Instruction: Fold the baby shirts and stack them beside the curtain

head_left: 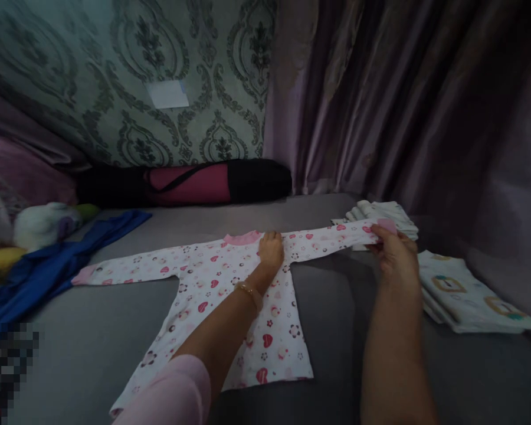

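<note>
A white long-sleeved shirt [215, 295] with pink hearts, flowers, a pink collar and pink cuffs lies spread flat, both sleeves stretched sideways. My left hand [272, 251], a bracelet on its wrist, is at the shoulder beside the collar. Its fingers are together and bent down onto the fabric; their tips are partly hidden. Near the cuff of the right-side sleeve, my right hand [396, 254] pinches the cloth between thumb and fingers and holds that end out to the right. My left forearm crosses over the shirt's body and covers part of it.
Folded white clothes [393, 215] lie behind my right hand, with a folded patterned cloth [469, 292] to their right. Blue clothing [48, 262] and a white plush toy [44, 224] are at left. A black and magenta long bag [190, 184] rests along the wall.
</note>
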Demonstrator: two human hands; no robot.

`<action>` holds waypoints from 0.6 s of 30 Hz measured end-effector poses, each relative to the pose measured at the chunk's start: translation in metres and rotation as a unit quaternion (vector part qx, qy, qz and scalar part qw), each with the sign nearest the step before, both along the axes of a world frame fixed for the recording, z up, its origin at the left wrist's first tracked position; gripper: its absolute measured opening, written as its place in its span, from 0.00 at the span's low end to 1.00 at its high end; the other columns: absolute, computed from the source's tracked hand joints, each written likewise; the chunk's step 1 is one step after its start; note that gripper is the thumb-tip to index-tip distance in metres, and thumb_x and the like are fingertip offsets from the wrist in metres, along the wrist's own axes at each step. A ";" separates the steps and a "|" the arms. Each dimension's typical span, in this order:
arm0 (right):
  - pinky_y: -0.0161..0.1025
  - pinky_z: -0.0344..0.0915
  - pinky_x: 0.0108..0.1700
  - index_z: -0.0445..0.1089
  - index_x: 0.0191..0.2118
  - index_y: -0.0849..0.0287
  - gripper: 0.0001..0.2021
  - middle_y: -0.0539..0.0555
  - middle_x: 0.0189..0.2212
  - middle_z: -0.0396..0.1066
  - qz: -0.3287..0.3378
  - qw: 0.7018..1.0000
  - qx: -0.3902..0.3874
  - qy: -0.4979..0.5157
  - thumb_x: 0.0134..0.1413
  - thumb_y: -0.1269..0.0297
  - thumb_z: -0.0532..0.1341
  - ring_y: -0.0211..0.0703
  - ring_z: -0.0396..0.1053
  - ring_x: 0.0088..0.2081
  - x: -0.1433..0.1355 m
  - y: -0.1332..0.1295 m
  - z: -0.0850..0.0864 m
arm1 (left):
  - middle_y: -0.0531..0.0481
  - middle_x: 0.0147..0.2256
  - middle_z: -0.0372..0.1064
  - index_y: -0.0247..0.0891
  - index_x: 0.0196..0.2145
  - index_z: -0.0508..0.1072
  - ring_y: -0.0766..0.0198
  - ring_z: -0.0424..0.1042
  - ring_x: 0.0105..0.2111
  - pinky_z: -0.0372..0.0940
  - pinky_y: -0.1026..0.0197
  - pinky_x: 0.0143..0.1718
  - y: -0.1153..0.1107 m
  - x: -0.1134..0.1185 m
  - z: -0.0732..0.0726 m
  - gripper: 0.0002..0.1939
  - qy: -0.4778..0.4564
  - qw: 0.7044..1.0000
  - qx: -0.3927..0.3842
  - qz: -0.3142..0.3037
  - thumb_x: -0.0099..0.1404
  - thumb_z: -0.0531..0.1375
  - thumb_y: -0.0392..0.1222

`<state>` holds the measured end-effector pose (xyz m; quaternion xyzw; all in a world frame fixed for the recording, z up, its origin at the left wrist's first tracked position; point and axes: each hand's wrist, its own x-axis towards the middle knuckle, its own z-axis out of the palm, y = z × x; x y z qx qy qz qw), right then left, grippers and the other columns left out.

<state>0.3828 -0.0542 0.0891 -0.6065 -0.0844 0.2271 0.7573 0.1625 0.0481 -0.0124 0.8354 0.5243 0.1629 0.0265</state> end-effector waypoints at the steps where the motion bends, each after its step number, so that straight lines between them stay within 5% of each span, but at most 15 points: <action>1: 0.29 0.69 0.20 0.66 0.30 0.61 0.12 0.45 0.21 0.69 0.013 1.000 0.021 0.007 0.35 0.77 0.66 0.33 0.68 0.21 -0.005 0.001 0.004 | 0.39 0.47 0.68 0.33 0.45 0.70 0.53 0.64 0.48 0.60 0.55 0.47 -0.003 -0.001 -0.002 0.14 -0.011 1.000 0.005 -0.001 0.66 0.49 0.33; 8: 0.31 0.71 0.24 0.68 0.30 0.61 0.12 0.45 0.21 0.70 0.119 0.986 0.114 -0.014 0.34 0.73 0.69 0.33 0.68 0.22 -0.067 0.006 0.038 | 0.41 0.59 0.57 0.39 0.59 0.62 0.47 0.56 0.55 0.52 0.48 0.56 -0.019 -0.004 -0.009 0.26 -0.040 0.999 -0.001 0.001 0.67 0.49 0.51; 13: 0.29 0.67 0.21 0.68 0.29 0.61 0.13 0.44 0.20 0.70 0.206 0.971 0.111 -0.042 0.33 0.69 0.70 0.32 0.66 0.20 -0.128 0.025 0.050 | 0.42 0.57 0.56 0.45 0.60 0.61 0.47 0.56 0.55 0.55 0.48 0.53 -0.010 -0.007 0.003 0.29 -0.001 0.998 -0.068 -0.020 0.64 0.50 0.57; 18: 0.29 0.66 0.21 0.68 0.32 0.61 0.09 0.44 0.18 0.68 0.253 0.963 0.085 -0.029 0.40 0.71 0.65 0.32 0.65 0.19 -0.167 0.055 0.052 | 0.39 0.56 0.59 0.40 0.56 0.66 0.45 0.56 0.55 0.55 0.46 0.53 -0.005 -0.008 0.014 0.29 0.015 0.994 -0.102 -0.026 0.63 0.51 0.58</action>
